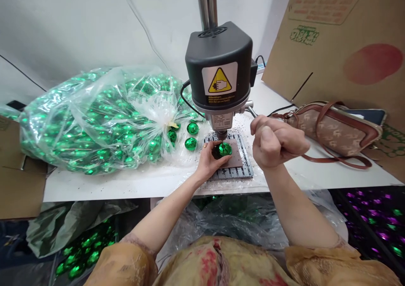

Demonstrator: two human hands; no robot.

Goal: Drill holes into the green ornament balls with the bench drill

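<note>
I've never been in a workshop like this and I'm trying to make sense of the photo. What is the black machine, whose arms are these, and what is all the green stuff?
The picture comes from a camera worn on the person's head, looking down at their own arms. The black machine on a metal column looks like a small bench drill press; its yellow sticker warns about hands. The left hand steadies a shiny green ball on the drill's ribbed base plate, under the spindle. The right hand is closed around the machine's lever. On the white table lies a big clear bag full of the same green balls, with a few loose ones beside it. To the right rests a brown handbag before a cardboard box.
</note>
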